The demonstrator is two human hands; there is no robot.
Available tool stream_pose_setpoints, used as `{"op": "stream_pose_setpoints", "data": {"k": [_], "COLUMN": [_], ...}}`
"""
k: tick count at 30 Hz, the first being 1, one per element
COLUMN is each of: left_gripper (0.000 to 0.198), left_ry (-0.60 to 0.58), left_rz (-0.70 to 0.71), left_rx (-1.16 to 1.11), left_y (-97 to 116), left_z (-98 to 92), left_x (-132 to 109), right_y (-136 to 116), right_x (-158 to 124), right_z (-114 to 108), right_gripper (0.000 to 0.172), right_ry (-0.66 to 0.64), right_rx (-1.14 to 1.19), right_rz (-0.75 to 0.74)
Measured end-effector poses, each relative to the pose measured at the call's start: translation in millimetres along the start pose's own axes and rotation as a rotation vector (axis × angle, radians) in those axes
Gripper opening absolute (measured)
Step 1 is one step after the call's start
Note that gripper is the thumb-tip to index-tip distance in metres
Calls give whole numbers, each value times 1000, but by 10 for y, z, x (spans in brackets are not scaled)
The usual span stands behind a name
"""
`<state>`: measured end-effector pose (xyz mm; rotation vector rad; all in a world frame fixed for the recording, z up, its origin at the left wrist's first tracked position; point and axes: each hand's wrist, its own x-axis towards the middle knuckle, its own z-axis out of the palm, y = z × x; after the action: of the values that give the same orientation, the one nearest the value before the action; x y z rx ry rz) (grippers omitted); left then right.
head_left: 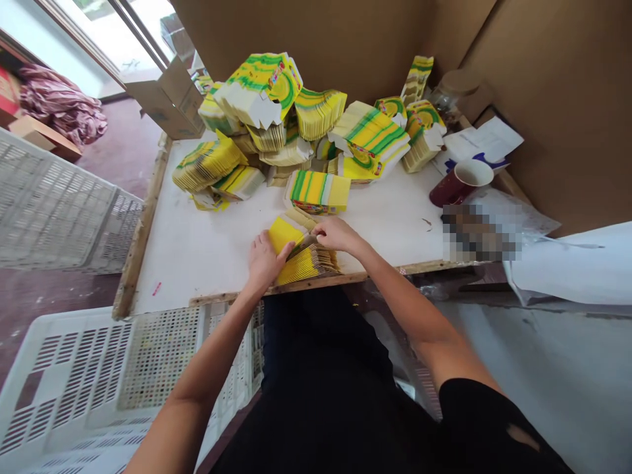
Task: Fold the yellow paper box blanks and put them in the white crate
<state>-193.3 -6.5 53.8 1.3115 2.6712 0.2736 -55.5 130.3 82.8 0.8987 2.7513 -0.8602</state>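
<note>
My left hand [265, 261] holds a yellow folding carton [286, 232] by its near side, the thumb lying across it. At the carton's right end, the fingers of my right hand [336, 235] are curled in against the pale flaps, closed on the carton's edge. Below both hands, a fanned stack of flattened yellow cartons [309, 264] rests at the table's front edge. Just beyond them lies a bundle of green, yellow and white striped cartons [316, 191].
More carton bundles [261, 89] are heaped along the back of the white table [182, 250]. To the right stand a dark red mug [461, 182] and a plastic bag [528, 214]. White plastic crates [64, 197] flank the table's left side, with another crate [89, 368] below.
</note>
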Motion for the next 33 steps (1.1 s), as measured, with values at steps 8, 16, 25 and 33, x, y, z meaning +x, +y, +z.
{"op": "stream_pose_setpoints", "data": {"k": [8,16,25,33], "left_gripper": [57,55,60,62], "left_ry": [7,38,70,75], "left_rz": [-46,-12,3,30], "left_rx": [23,24,18,1], "left_y": [29,27,4,-4], "left_z": [-21,10,56,70], "left_x": [5,-31,-38,-45], "right_y": [235,150,177,48], "right_x": [-232,-112,-173,-80], "right_z": [97,222,318,329], "right_gripper": [35,43,29,26], "right_ry": [-298,184,330,321], "right_rx": [265,73,-67,-105], "right_rz": [-164,-53,-175,-92]}}
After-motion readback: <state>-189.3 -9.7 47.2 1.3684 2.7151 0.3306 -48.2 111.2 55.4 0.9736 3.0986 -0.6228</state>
